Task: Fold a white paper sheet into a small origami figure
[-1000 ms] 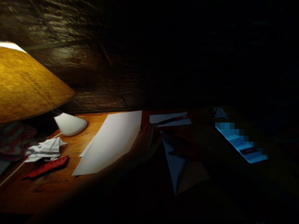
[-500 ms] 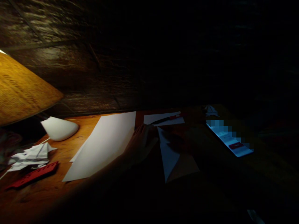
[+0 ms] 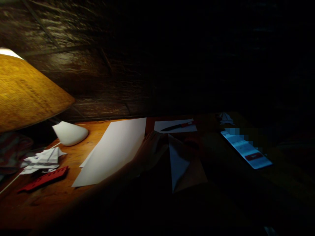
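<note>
A white sheet folded to a downward point (image 3: pixel 178 164) lies on the wooden table (image 3: pixel 49 200) in deep shadow. My left hand (image 3: pixel 152 149) rests at its upper left edge with the fingers bent onto the paper. My right hand (image 3: pixel 193 144) is only a dark shape at the paper's upper right, and its fingers cannot be made out. A large flat white sheet (image 3: pixel 115 150) lies just left of my left hand.
A yellow lampshade (image 3: pixel 27 95) fills the left, above a white lamp base (image 3: pixel 70 132). Crumpled paper (image 3: pixel 43 159) and a red ruler (image 3: pixel 44 178) lie at the left. A pen (image 3: pixel 176 126) on a small sheet is behind; a lit phone (image 3: pixel 246 149) is at the right.
The view has shifted slightly sideways and back. Both hands stay on the folded sheet, whose point now lies a little nearer my left hand.
</note>
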Available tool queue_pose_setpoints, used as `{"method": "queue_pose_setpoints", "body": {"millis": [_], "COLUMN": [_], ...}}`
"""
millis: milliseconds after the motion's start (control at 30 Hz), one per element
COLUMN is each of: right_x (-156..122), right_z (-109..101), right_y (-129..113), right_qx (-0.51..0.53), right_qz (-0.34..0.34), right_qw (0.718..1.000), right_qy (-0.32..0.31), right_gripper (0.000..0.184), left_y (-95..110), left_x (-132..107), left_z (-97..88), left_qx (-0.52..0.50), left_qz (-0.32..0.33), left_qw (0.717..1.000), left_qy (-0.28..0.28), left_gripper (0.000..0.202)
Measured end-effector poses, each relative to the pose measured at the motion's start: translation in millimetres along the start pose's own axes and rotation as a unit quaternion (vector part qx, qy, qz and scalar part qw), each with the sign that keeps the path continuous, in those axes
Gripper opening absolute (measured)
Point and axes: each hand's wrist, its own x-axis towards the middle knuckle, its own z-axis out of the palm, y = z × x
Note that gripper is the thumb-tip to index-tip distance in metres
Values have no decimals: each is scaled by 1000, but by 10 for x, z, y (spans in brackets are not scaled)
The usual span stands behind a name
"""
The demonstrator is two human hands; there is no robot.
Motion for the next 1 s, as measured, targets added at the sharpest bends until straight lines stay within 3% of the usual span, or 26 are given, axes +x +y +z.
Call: {"method": "queue_pose_setpoints", "body": {"millis": [400,567,667,800,900,1000], "right_x": [53,58,58,54,49,50], "right_z": [94,99,53,22,48,65], "right_y": [72,98,79,80,120,148], "right_qx": [92,122,141,216,297,366], "right_qz": [77,93,110,147,152,136], "right_qw": [991,986,983,965,943,920], "right_qy": [57,68,49,10,-13,-17], "right_gripper": [19,19,18,18,18,27], "left_y": [-123,-80,-22,63,113,137], "left_x": [20,19,22,18,12,8], "left_z": [49,26,17,37,49,54], "left_qx": [3,-119,-253,-430,-501,-528], "left_qz": [19,-21,-55,-115,-157,-146], "left_qw": [1000,992,966,896,851,836], "left_qy": [8,21,26,9,-8,-27], "left_gripper": [30,36,35,45,53,45]}}
